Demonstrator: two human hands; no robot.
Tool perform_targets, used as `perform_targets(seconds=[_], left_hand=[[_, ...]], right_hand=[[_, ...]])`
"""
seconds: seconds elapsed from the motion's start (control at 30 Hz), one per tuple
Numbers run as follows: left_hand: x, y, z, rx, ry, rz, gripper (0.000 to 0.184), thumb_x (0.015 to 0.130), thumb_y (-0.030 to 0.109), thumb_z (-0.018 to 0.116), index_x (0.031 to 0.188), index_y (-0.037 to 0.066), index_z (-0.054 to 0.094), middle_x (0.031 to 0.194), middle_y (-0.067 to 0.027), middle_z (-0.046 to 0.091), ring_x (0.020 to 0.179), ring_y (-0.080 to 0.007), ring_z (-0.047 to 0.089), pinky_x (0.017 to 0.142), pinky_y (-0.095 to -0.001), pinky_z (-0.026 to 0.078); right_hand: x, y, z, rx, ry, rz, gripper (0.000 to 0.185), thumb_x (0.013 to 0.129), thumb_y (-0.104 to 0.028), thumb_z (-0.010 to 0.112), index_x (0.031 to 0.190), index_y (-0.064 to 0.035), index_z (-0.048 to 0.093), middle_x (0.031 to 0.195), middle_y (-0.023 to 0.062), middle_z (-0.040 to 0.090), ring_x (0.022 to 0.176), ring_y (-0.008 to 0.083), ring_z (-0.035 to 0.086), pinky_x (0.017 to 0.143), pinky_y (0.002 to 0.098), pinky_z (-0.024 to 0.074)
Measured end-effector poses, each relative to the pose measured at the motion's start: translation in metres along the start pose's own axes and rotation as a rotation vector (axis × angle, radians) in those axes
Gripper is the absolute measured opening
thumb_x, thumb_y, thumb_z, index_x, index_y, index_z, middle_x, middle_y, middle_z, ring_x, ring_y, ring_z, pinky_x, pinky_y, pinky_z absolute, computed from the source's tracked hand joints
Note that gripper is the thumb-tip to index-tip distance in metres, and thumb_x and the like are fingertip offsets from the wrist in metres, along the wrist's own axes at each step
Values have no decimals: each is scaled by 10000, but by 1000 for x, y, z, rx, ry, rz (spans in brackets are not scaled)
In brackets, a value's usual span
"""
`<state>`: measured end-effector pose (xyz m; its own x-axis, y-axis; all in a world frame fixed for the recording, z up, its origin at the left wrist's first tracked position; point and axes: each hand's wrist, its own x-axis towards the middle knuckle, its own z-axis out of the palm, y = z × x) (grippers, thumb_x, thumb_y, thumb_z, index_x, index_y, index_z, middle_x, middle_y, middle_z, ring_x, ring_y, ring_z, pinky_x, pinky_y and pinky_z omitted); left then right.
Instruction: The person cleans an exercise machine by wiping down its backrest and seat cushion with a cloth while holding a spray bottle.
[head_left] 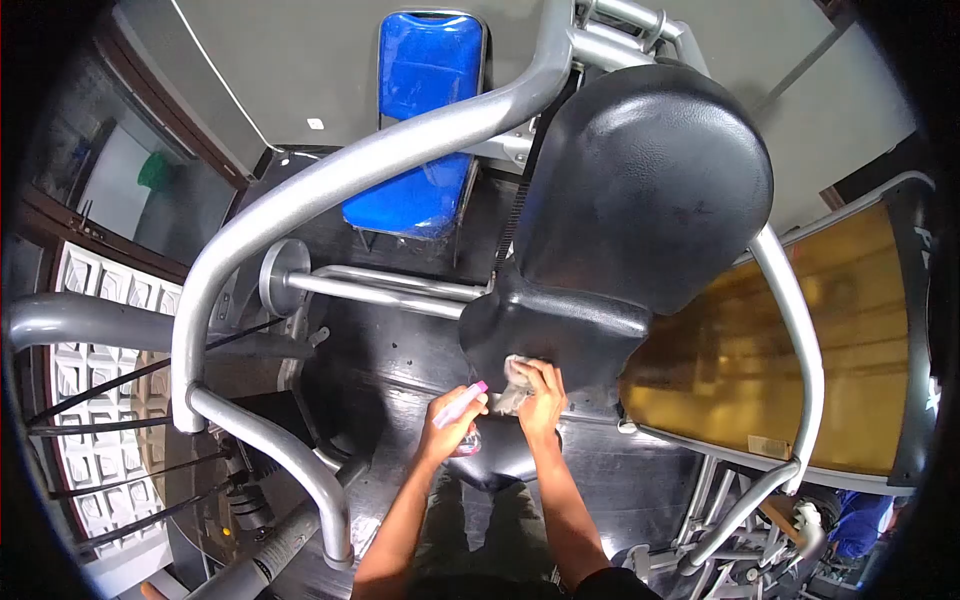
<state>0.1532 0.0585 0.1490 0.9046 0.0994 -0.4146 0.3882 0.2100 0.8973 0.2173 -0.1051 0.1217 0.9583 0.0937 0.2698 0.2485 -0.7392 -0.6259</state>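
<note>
My left hand (447, 424) is wrapped round a spray bottle (460, 407) with a whitish head and a pink nozzle. The nozzle points up and to the right, and most of the bottle is hidden by my fingers. In my right hand (542, 397) is a crumpled pale cloth (516, 386), at the front part of the black seat (560, 345) of a gym machine. Above the seat rises its black padded backrest (650, 180). My hands are close together, with a small gap between them.
Curved grey metal arms (300, 190) of the machine reach round both sides. Against the wall stands a blue chair (425, 70). A gold panel (770, 350) fills the right side. More metal equipment (740, 560) lies at lower right.
</note>
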Motion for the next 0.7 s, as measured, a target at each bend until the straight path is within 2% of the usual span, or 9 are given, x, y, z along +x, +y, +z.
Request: perform_targets(seconds=[0.1, 0.17, 0.27, 0.4, 0.53, 0.63, 0.7], left_hand=[[5, 3, -1, -3, 15, -26, 134, 902, 178, 668, 949, 53, 683, 757, -4, 667, 544, -42, 541, 510, -214, 439], [1, 5, -1, 32, 11, -26, 142, 899, 190, 675, 946, 57, 684, 743, 2, 664, 546, -36, 539, 506, -214, 435], [2, 2, -2, 38, 13, -34, 156, 901, 203, 676, 946, 54, 684, 736, 5, 664, 542, -37, 544, 501, -215, 431], [3, -2, 0, 18, 32, -44, 161, 900, 211, 674, 939, 56, 684, 742, 3, 669, 536, -43, 546, 494, -218, 430], [4, -4, -2, 15, 29, -38, 169, 905, 225, 664, 925, 59, 684, 734, -2, 672, 531, -50, 549, 494, -225, 434], [7, -3, -3, 48, 36, -61, 187, 907, 244, 656, 910, 58, 682, 716, -10, 672, 531, -58, 558, 501, -230, 441], [6, 0, -4, 76, 71, -64, 202, 907, 256, 656, 904, 56, 681, 701, -17, 671, 534, -61, 567, 504, -235, 444]], right_hand=[[1, 2, -4, 29, 105, -34, 484, 634, 108, 588, 1008, -165, 728, 1011, 25, 653, 904, 287, 609, 783, 391, 517], [10, -2, -11, 15, 185, -44, 453, 636, 75, 631, 1027, -132, 726, 994, 61, 651, 889, 291, 611, 783, 378, 512], [36, -27, -16, 124, 354, -41, 474, 621, 122, 574, 1013, -93, 730, 995, 92, 650, 917, 286, 614, 810, 358, 505], [36, -28, -4, 116, 285, -14, 502, 613, 144, 544, 1009, -102, 730, 993, 93, 649, 913, 286, 621, 806, 358, 511], [19, -18, 1, -25, 51, -92, 529, 624, 141, 560, 994, -196, 731, 996, -12, 650, 856, 260, 612, 695, 393, 536], [17, -17, -3, -67, -30, -70, 511, 632, 131, 572, 987, -202, 729, 993, -21, 648, 872, 251, 617, 686, 394, 542], [27, -21, -8, -52, -4, -93, 494, 637, 123, 580, 989, -189, 730, 987, 1, 649, 886, 248, 620, 708, 385, 540]])
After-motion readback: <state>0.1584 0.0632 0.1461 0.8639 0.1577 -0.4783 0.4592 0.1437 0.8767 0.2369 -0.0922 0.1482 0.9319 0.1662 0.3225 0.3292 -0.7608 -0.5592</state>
